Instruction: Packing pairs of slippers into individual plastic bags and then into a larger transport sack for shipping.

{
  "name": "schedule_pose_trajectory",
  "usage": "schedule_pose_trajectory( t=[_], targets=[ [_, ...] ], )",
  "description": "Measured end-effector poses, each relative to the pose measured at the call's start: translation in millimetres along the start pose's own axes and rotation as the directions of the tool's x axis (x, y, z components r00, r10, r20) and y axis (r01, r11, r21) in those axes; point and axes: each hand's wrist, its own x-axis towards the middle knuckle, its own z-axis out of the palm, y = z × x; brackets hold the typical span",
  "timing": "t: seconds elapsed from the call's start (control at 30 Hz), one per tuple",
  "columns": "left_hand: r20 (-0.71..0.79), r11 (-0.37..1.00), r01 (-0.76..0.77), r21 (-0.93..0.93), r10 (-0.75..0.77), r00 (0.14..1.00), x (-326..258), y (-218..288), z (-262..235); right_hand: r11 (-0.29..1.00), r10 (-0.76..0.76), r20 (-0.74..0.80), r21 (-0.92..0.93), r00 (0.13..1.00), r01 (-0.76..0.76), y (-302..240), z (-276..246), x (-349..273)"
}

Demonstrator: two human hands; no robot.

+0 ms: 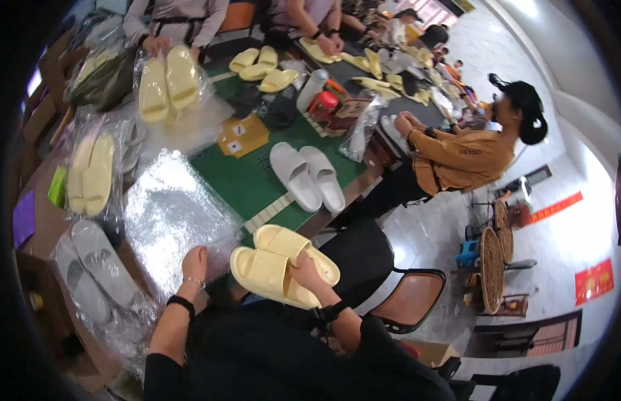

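Observation:
My right hand (307, 273) grips a pair of pale yellow slippers (262, 269) by their straps, held together in front of my body at the table edge. To the left, my left hand (195, 264) has its fingers pressed together at the near edge of a stack of clear plastic bags (173, 200); the fingertips are partly hidden, and it seems to pinch a bag. A pair of light grey slippers (307, 179) lies on the green table mat (220, 167), beyond the yellow pair.
Bagged grey slippers (100, 267) and bagged yellow slippers (91, 175) lie left of the stack. A brown card (243, 136), a red-lidded jar (324, 107) and more slippers are farther back. A co-worker in orange (467, 157) sits at right, near a chair (410, 301).

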Motion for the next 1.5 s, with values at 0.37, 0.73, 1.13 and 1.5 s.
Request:
schedule_pose_trajectory(
  t=[0.37,0.73,1.13,1.5],
  targets=[
    [0.17,0.934,-0.353,-0.045,0.356,0.919,18.7,19.9,-6.9,0.979,-0.106,-0.052,-0.18,0.993,0.095,-38.2,-21.7,2.7],
    [0.235,0.853,-0.195,0.485,0.088,0.968,8.1,-18.4,-9.9,0.971,-0.163,-0.05,-0.187,0.985,0.151,-41.4,-20.4,5.4],
    [0.309,0.867,-0.347,0.357,0.241,0.92,-2.1,14.1,-13.3,0.996,0.034,0.03,-0.089,0.999,-0.032,-48.7,-36.5,11.4],
    [0.388,0.859,-0.297,0.416,0.128,0.913,-1.8,12.4,-2.8,0.984,-0.127,-0.1,0.109,0.987,0.138,34.0,-34.2,10.2]
  ],
)
